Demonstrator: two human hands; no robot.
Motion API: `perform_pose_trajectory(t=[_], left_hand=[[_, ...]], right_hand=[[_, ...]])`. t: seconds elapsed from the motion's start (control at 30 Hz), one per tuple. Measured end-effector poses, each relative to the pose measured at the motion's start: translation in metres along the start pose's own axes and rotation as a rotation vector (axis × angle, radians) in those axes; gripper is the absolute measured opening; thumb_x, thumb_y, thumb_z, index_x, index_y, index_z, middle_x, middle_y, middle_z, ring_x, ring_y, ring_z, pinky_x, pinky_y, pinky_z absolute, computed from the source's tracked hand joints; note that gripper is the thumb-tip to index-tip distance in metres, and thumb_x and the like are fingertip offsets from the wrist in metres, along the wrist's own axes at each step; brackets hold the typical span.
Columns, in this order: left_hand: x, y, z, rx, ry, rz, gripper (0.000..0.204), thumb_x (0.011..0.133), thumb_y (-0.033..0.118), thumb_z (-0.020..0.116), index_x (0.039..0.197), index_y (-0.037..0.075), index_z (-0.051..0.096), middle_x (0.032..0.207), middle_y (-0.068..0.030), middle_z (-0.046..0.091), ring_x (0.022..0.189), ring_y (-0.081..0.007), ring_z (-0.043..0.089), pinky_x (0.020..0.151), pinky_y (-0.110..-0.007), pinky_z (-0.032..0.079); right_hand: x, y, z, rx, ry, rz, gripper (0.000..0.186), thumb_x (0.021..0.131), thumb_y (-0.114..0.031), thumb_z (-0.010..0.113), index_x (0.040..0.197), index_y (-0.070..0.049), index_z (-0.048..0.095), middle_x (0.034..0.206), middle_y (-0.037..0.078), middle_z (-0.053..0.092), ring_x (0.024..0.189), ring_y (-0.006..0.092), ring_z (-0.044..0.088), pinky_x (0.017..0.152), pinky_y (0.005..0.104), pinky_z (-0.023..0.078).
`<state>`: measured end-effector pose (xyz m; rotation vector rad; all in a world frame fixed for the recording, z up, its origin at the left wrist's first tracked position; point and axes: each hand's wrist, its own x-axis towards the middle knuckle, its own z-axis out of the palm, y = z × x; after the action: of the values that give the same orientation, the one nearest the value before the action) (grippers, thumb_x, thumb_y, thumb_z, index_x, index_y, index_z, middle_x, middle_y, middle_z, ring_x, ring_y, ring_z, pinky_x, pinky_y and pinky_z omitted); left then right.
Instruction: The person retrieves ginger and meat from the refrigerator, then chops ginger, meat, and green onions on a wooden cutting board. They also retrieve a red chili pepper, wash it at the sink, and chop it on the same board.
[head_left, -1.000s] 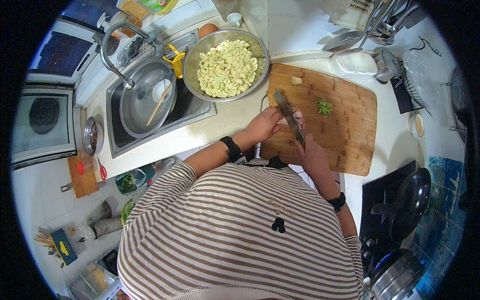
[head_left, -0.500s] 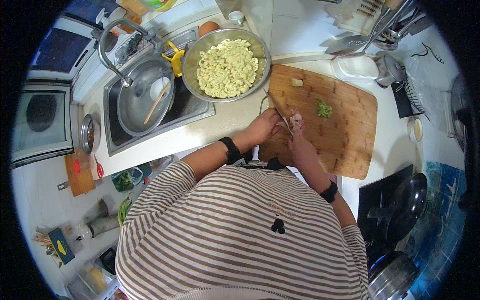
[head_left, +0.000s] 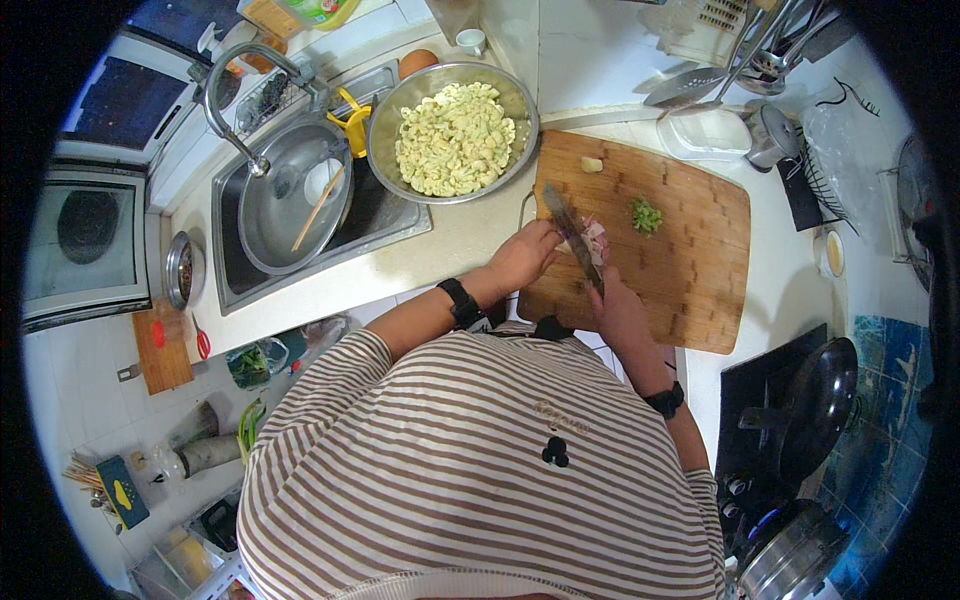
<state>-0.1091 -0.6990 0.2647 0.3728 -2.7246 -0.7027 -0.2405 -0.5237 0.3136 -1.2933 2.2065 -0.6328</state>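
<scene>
On the wooden cutting board (head_left: 690, 290), my left hand (head_left: 526, 256) has curled fingers pressed on pale pink meat (head_left: 596, 240), just left of the knife blade (head_left: 568, 226). My right hand (head_left: 614, 310) grips the knife's handle, the blade pointing away from me across the meat, with cut pieces to its right. A small heap of chopped green herb (head_left: 646, 216) lies farther right, and a small pale chunk (head_left: 592, 165) sits near the back of the board.
A steel bowl of cauliflower florets (head_left: 452, 140) stands behind-left. The sink (head_left: 225, 282) holds a basin (head_left: 275, 215) under the tap (head_left: 212, 100). A black pan (head_left: 820, 410) and steel pot (head_left: 790, 550) are on the right. Hanging utensils (head_left: 760, 50) and a white container (head_left: 705, 135) are at back right.
Half a second ago the blade showed edge-on. Now its broad side shows again, and my right hand has shifted slightly right with the handle. My left hand stays at the meat.
</scene>
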Motion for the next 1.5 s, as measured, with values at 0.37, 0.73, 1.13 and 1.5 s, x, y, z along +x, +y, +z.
perform_pose_trajectory(t=[0.37, 0.73, 1.13, 1.5], left_hand=[[-0.001, -0.005, 0.003, -0.051, 0.072, 0.057, 0.022, 0.084, 0.013, 0.060, 0.103, 0.002, 0.058, 0.101, -0.0174, 0.053, 0.094, -0.0357, 0.054, 0.081, -0.042, 0.048], [-0.001, -0.007, 0.004, -0.041, 0.101, 0.080, 0.022, 0.084, 0.015, 0.062, 0.101, 0.001, 0.057, 0.100, -0.0171, 0.054, 0.096, -0.0359, 0.053, 0.083, -0.041, 0.047], [0.000, -0.006, 0.003, -0.046, 0.074, 0.078, 0.016, 0.084, 0.014, 0.062, 0.094, 0.002, 0.056, 0.095, -0.0160, 0.053, 0.091, -0.0355, 0.052, 0.079, -0.042, 0.047], [-0.004, -0.010, 0.009, -0.036, -0.028, -0.021, 0.022, 0.083, 0.012, 0.060, 0.102, 0.002, 0.058, 0.103, -0.0168, 0.054, 0.099, -0.0356, 0.052, 0.086, -0.041, 0.046]], right_hand=[[0.006, -0.018, -0.006, -0.048, -0.117, 0.025, 0.024, 0.092, -0.023, 0.050, 0.101, -0.001, 0.045, 0.085, 0.028, 0.064, 0.080, 0.0450, 0.063, 0.069, 0.0548, 0.050], [0.027, 0.014, 0.031, 0.213, 0.188, 0.003, 0.052, 0.091, -0.024, 0.055, 0.137, -0.011, 0.035, 0.095, 0.032, 0.062, 0.086, 0.0486, 0.061, 0.074, 0.0540, 0.049], [-0.006, -0.022, -0.023, -0.098, -0.136, 0.031, 0.032, 0.091, -0.024, 0.054, 0.107, 0.002, 0.044, 0.081, 0.028, 0.063, 0.077, 0.0462, 0.062, 0.068, 0.0546, 0.049], [0.042, 0.013, 0.045, 0.002, 0.006, -0.021, 0.041, 0.092, -0.028, 0.052, 0.118, 0.001, 0.040, 0.090, 0.029, 0.063, 0.080, 0.0442, 0.064, 0.070, 0.0517, 0.052]])
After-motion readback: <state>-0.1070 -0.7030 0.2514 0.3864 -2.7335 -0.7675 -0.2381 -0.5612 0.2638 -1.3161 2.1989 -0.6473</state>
